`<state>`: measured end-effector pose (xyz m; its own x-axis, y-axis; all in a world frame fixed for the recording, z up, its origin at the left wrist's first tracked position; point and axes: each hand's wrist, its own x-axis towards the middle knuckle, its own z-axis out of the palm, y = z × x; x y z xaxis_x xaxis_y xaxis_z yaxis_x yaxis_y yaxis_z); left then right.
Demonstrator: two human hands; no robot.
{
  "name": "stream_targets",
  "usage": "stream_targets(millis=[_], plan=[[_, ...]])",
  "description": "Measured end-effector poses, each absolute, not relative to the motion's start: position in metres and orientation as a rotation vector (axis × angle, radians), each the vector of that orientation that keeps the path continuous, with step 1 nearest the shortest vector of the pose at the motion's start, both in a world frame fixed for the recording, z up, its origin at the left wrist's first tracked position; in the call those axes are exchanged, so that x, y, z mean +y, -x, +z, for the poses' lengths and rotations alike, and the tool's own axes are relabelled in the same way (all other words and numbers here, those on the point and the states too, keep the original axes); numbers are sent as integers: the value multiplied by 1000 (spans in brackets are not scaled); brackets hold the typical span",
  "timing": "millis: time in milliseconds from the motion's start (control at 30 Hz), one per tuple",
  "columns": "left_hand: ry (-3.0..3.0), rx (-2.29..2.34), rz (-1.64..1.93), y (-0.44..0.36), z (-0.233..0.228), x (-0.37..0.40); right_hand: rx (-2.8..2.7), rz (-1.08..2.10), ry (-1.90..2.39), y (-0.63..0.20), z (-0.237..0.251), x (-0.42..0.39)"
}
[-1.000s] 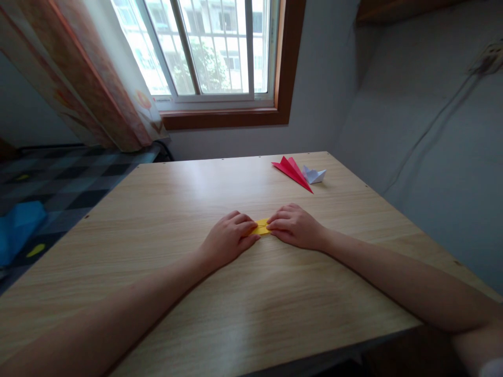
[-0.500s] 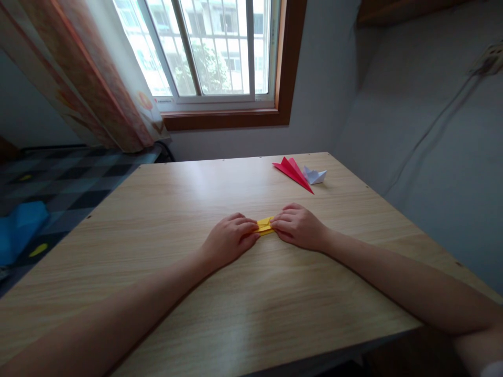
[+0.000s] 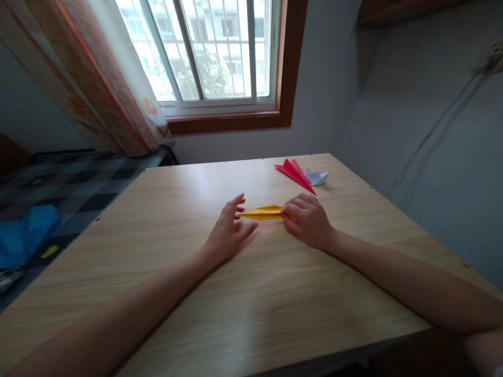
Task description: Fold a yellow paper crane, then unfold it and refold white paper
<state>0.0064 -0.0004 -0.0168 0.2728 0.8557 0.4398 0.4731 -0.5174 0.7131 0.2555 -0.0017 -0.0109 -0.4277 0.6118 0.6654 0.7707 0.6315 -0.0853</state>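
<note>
A folded piece of yellow paper [image 3: 261, 212], long and narrow with a pointed left end, is held just above the wooden table [image 3: 236, 303]. My right hand [image 3: 308, 219] pinches its right end between thumb and fingers. At the other end, my left hand [image 3: 230, 225] is open, fingers and thumb spread around the paper's left tip. Whether a left finger touches the tip, I cannot tell. The paper's right end is hidden behind my right fingers.
A red paper plane [image 3: 295, 175] and a small white paper boat [image 3: 317, 177] lie at the table's far right. Left of the table is a checkered bed [image 3: 86, 183] with a blue folded thing [image 3: 29, 235] on it. A window [image 3: 220, 52] stands beyond.
The yellow paper has come up off the table in my right hand. My left hand has let go, its fingers spreading apart, and more of the paper shows.
</note>
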Motion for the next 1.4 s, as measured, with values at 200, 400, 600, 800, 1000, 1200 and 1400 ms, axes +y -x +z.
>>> stream_targets(millis=[200,400,600,800,1000,1200,1400], plan=[[-1871,1115,995,-16,-8,-10,-2047,-24,982,-249,-5,3],[-1818,1045,979,-19,3,-15,-2067,36,880,-237,10,-4],[-1616,964,1069,-21,12,-11,-1956,115,921,-216,20,-9],[-1506,999,1291,-36,13,-16,-1858,215,939,-199,22,-16],[-1552,1124,1623,-56,11,-19,-1721,351,992,-197,12,-21],[-1596,1013,1530,-62,-2,-19,-1671,369,953,-201,-3,-23],[-1741,960,1487,-59,-5,-21,-1632,368,837,-203,3,-28]])
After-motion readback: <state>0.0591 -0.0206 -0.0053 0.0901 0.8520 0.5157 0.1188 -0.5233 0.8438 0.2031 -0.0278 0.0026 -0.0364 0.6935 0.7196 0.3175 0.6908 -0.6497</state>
